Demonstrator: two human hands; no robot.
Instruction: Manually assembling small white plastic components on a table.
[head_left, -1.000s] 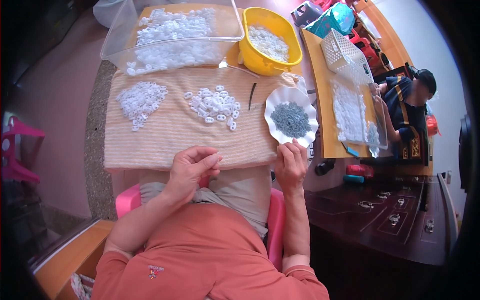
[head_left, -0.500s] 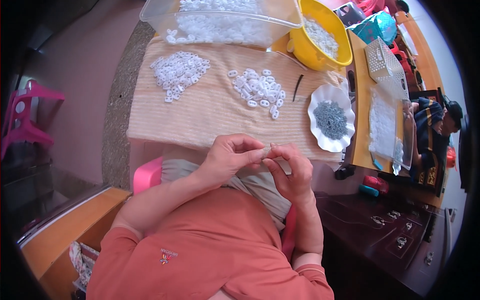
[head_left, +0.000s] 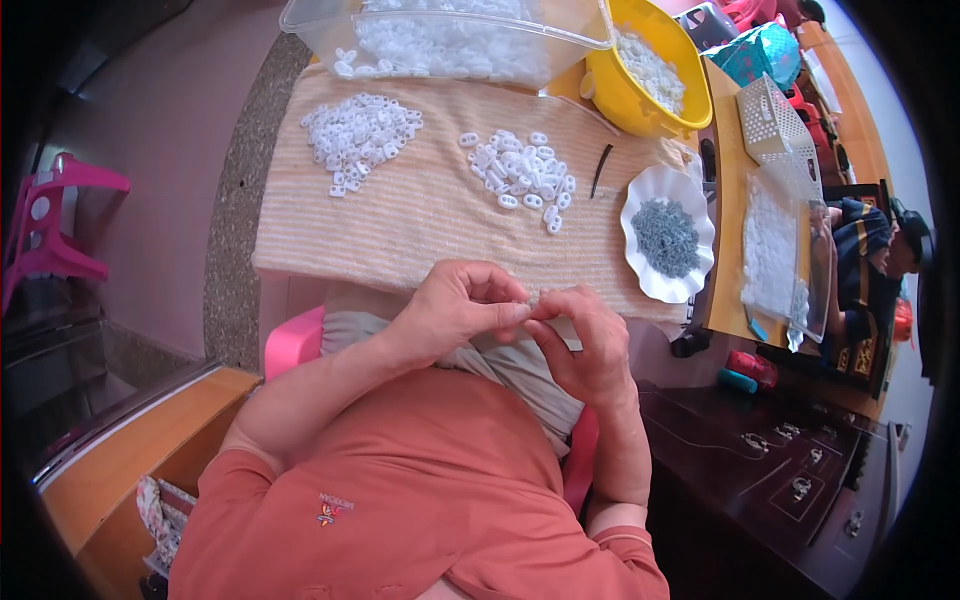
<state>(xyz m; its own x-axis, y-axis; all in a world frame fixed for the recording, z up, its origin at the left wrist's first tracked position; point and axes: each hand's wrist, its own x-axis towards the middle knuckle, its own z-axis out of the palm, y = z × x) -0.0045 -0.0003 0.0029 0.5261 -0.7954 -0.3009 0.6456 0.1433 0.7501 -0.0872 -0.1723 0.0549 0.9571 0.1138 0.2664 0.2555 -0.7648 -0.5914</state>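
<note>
My left hand [head_left: 466,308] and my right hand [head_left: 583,335] meet fingertip to fingertip over my lap, just off the near edge of the cloth-covered table. Both are closed in a pinch around something tiny that the fingers mostly hide. Beyond them on the striped cloth [head_left: 400,235] lies a pile of white oval plastic pieces with two holes [head_left: 523,168]. Farther left is a heap of small white squarish plastic pieces [head_left: 358,135]. To the right, a white scalloped dish [head_left: 672,288] holds many small grey metal-looking pieces [head_left: 666,238]. A thin black strip [head_left: 601,170] lies between the oval pile and the dish.
A clear plastic bin [head_left: 450,70] of white pieces stands at the far edge, beside a yellow basin [head_left: 603,100] holding more. On the right are a white perforated basket [head_left: 768,118], a tray of white pieces [head_left: 768,250] and another person [head_left: 860,240]. A pink stool [head_left: 60,220] stands left.
My fingertips have drawn slightly closer together over the small thing. The whole view has shifted a little; the piles and containers look the same.
</note>
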